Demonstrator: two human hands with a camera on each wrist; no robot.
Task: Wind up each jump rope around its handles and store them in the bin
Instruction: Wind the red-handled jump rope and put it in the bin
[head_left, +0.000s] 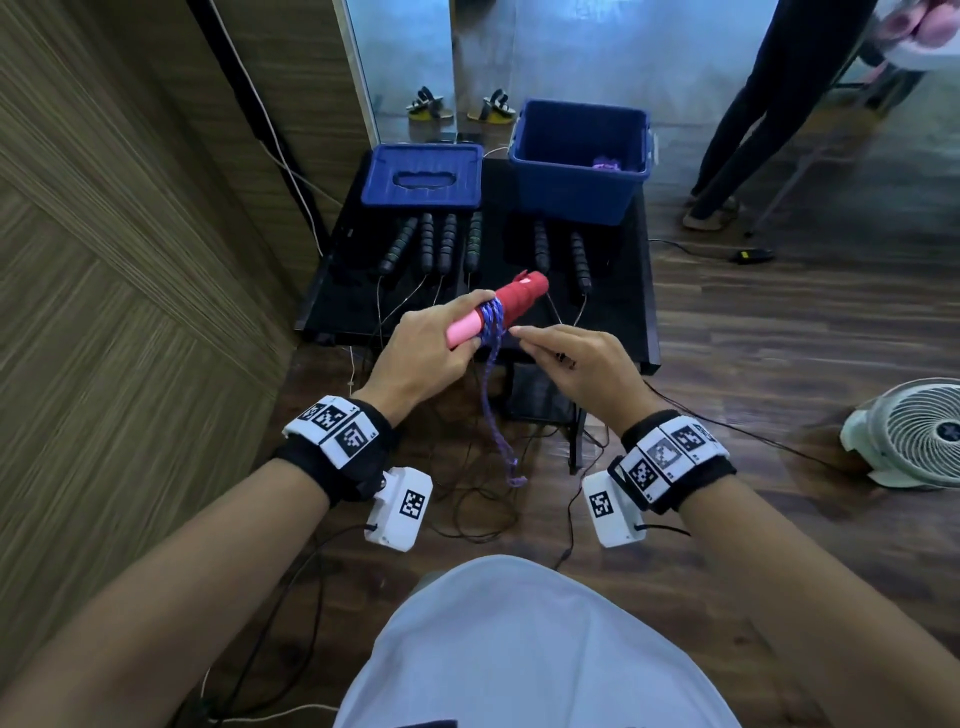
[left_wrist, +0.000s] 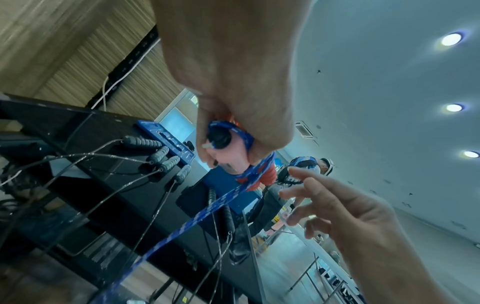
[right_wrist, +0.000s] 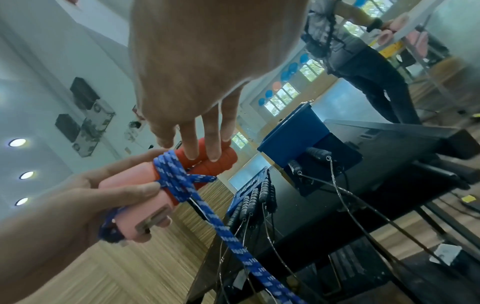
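Note:
My left hand (head_left: 436, 343) grips a pair of pink-and-red jump rope handles (head_left: 517, 298) held side by side above the front of the black table (head_left: 332, 296). A blue braided rope (head_left: 491, 319) is wound in a few turns around their middle, and its loose end hangs down toward the floor. In the right wrist view the rope (right_wrist: 179, 176) crosses over itself on the handles (right_wrist: 210, 164). My right hand (head_left: 556, 353) hovers just right of the winding, fingers (right_wrist: 192, 142) straight, holding nothing. The blue bin (head_left: 571, 187) stands at the back right.
A purple bundle (head_left: 605, 163) lies inside the bin. The blue lid (head_left: 421, 176) lies at the back left. Several black-handled ropes (head_left: 428, 241) lie in a row on the table, their cords trailing over the front edge. A person's legs (head_left: 743, 119) stand back right; a fan (head_left: 919, 431) sits on the floor.

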